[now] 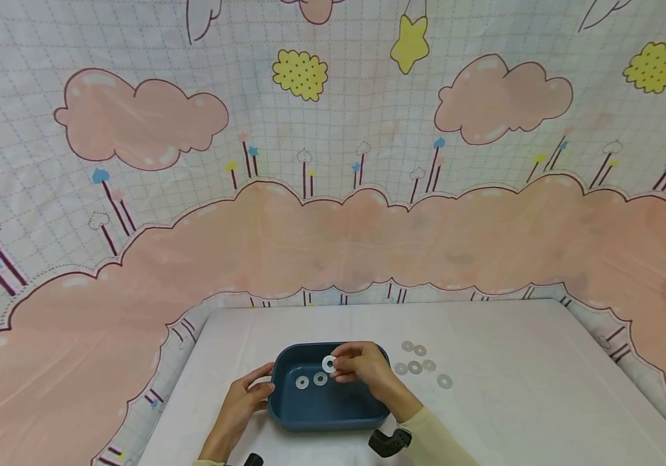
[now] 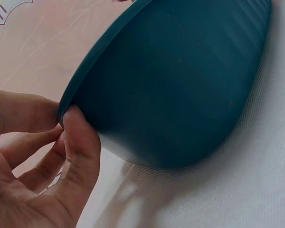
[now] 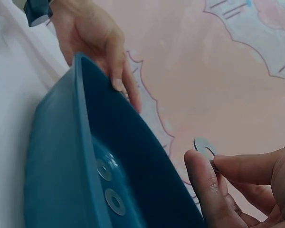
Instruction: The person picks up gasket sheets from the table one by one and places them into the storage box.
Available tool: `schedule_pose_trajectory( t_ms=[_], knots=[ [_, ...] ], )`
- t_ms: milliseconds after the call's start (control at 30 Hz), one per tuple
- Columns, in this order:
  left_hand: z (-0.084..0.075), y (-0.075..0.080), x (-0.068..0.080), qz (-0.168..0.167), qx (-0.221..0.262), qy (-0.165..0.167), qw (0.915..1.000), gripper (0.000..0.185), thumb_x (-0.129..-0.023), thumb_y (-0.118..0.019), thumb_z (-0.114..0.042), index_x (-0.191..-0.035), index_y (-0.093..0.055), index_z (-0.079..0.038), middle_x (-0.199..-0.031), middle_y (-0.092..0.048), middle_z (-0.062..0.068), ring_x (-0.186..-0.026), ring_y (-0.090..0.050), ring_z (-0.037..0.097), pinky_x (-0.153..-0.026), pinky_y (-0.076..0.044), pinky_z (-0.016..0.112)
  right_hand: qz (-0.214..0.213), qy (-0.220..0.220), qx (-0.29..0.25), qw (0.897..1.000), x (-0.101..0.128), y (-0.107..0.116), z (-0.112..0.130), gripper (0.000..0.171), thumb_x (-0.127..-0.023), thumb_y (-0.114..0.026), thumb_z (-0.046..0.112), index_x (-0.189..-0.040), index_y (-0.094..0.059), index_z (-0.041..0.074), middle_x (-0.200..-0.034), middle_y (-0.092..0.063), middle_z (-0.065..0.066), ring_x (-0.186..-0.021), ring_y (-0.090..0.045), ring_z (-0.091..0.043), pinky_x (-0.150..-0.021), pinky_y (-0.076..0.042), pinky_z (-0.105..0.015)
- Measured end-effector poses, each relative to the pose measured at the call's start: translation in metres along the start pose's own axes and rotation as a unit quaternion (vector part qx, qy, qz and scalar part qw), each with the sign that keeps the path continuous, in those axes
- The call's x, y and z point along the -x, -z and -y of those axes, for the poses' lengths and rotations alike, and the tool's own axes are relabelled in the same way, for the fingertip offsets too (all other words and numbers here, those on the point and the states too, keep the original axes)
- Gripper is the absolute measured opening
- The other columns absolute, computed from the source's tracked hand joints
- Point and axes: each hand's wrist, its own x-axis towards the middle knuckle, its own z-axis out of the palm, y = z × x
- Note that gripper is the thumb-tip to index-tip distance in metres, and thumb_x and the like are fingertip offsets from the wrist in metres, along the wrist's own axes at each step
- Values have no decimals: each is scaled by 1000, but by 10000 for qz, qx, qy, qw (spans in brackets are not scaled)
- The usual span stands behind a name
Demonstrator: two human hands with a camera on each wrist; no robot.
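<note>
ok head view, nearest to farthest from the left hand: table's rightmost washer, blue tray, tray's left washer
1. Blue tray: left hand grips its left rim.
2. Left metal washer: inside the tray.
3. Rightmost metal washer: on the table, right of the tray.

The tray [image 1: 327, 411] before you looks like smooth moulded plastic, matt outside with a soft sheen within, and the washer [image 3: 205, 143] you pinch appears to be bare, smooth metal, dully shining like the loose washers [image 3: 110, 194] lying in the tray. The table cover [image 2: 261, 166] is matt, woven cloth (a fine, ribbed texture shows up close), while the backdrop [image 1: 338, 243] looks like smooth printed fabric with faint creases. Your sleeve [image 1: 433, 440] reads as soft, matt cloth.
</note>
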Motion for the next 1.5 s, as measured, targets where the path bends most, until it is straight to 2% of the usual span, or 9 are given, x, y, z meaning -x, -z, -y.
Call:
schedule_pose_trajectory(
  t_ms=[333,700,967,1200,1367,1500],
  knots=[
    [-1,-1,0,-32,-57,12,10000,49,-89,-63,-2,-138,-56,-3,-127,-59,13,-89,-65,17,-68,-55,32,125,-253,42,9996,-8,-22,-8,19,-88,-65,1,-105,-69,-7,-84,-71,-11,-68,-72,-15,-63,-59,-27],
    [0,-1,1,-16,44,-126,9999,50,-87,-64,1,-137,-56,-1,-123,-60,13,-85,-65,12,-65,-55,30,114,-552,-95,9984,-15,-41,-17,18,-84,-66,-4,-102,-70,-7,-83,-71,-13,-66,-72,-17,-61,-59,-29],
    [-1,-2,1,16,-3,-57,10000,50,-88,-63,-1,-137,-55,-2,-127,-57,15,-87,-65,14,-68,-56,31,84,-764,243,9967,-20,-51,-23,15,-82,-66,-6,-96,-72,-7,-79,-70,-12,-63,-72,-19,-58,-59,-30],
    [-1,-1,1,23,-47,-18,10000,50,-89,-62,-2,-138,-54,-2,-130,-57,17,-90,-65,16,-68,-56,32,106,-1050,283,9940,-23,-57,-26,16,-82,-66,-9,-96,-72,-6,-77,-70,-14,-66,-74,-25,-56,-58,-29],
    [0,-1,0,8,-33,16,10000,50,-89,-62,-2,-138,-55,-2,-130,-57,18,-91,-66,18,-68,-56,32,115,-1296,339,9909,-24,-60,-28,16,-81,-66,-10,-94,-74,-5,-75,-71,-14,-63,-73,-22,-55,-57,-27],
    [-1,-1,0,31,-34,-3,10000,49,-88,-62,-3,-137,-55,-2,-128,-57,18,-90,-67,19,-69,-56,32,63,-1309,501,9901,-23,-63,-32,16,-79,-66,-11,-92,-74,-5,-75,-71,-14,-62,-72,-22,-53,-57,-27]
  ],
)
